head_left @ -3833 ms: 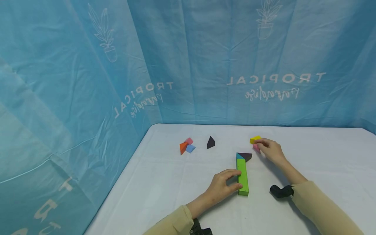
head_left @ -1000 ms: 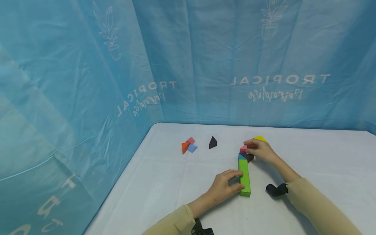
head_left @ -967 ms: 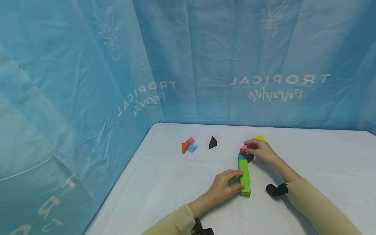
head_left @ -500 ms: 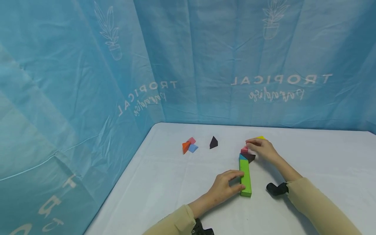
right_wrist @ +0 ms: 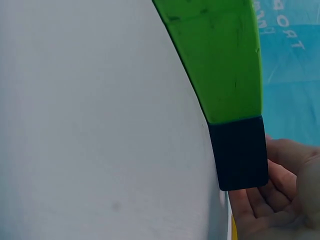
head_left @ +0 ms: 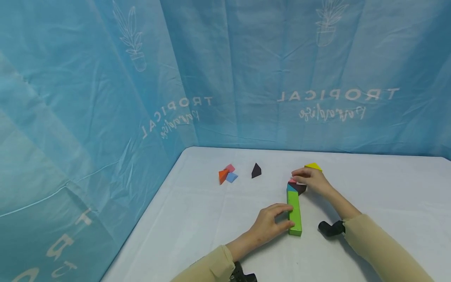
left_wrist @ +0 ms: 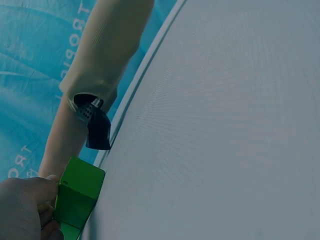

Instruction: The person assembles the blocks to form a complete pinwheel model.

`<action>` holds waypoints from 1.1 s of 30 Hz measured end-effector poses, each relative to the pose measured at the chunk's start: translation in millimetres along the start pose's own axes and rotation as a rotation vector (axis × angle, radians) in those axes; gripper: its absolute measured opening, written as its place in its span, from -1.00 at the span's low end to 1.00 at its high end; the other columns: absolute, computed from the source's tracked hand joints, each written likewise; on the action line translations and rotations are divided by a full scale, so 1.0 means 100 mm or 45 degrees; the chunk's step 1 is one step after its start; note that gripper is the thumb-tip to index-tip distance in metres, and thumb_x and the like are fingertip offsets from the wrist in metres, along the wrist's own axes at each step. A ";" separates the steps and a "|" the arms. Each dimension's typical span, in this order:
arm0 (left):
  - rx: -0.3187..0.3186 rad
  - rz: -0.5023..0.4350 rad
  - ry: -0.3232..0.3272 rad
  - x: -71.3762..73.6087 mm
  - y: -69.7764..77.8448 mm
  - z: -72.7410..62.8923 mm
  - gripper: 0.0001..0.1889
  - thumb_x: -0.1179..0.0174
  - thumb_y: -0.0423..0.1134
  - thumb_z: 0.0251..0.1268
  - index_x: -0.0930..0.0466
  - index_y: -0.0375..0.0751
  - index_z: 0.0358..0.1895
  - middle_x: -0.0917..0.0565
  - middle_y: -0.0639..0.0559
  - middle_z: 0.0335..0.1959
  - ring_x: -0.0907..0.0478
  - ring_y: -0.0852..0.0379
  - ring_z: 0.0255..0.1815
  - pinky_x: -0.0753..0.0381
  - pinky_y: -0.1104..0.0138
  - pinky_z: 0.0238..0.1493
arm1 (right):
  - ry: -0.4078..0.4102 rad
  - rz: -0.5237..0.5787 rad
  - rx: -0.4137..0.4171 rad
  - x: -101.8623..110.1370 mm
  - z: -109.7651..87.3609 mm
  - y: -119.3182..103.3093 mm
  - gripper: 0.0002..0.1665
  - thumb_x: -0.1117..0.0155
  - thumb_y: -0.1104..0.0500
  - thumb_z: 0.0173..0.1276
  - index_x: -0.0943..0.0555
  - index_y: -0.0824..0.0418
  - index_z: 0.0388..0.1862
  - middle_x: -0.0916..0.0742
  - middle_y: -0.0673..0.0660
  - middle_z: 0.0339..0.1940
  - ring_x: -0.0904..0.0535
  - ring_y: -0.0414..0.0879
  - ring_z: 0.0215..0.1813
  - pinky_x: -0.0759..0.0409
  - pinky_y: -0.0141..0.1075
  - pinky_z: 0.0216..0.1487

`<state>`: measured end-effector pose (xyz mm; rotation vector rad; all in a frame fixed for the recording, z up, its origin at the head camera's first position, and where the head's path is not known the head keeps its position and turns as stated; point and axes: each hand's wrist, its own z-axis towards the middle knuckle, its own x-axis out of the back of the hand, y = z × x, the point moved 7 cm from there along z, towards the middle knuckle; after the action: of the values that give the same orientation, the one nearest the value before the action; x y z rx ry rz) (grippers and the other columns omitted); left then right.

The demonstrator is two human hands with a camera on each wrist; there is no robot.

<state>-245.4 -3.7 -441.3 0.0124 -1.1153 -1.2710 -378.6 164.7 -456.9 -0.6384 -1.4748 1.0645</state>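
A long green block (head_left: 295,215) lies on the white table, pointing away from me. My left hand (head_left: 266,225) holds its left side, thumb and fingertips on it; the left wrist view shows thumb and curled fingers against the green block (left_wrist: 79,192). At its far end sit a small blue triangular block (head_left: 290,188) and a dark triangular block (head_left: 298,188). My right hand (head_left: 315,181) pinches a pink triangular block (head_left: 292,181) just beyond them, mostly hidden by the fingers. In the right wrist view my right hand (right_wrist: 285,192) is behind the dark block (right_wrist: 240,152).
A yellow block (head_left: 313,166) lies just behind my right hand. Farther left are a black block (head_left: 256,171) and a cluster of an orange block (head_left: 223,176), a pink block (head_left: 230,168) and a light blue block (head_left: 231,177). Blue curtains (head_left: 225,78) hang behind the table (head_left: 176,227).
My right hand has brought the pink block from beside the yellow one leftward to the far end of the row, then nearer to the dark block. The left hand stays on the green block.
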 end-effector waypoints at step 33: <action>0.010 0.002 0.012 0.02 0.03 0.01 -0.62 -0.34 -0.24 0.16 -0.58 -0.26 0.05 -0.62 0.01 0.03 -0.47 0.28 0.12 -0.37 0.53 0.14 | 0.340 -0.247 0.034 0.73 -0.02 0.06 -0.36 -0.24 -0.03 0.34 -0.44 0.38 0.23 -0.55 0.38 0.15 -0.44 0.25 0.18 -0.43 0.03 0.17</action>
<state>-244.2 -4.2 -437.8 0.0236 -1.1120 -1.2636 -392.9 230.6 -428.4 -0.5815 -1.2599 0.8141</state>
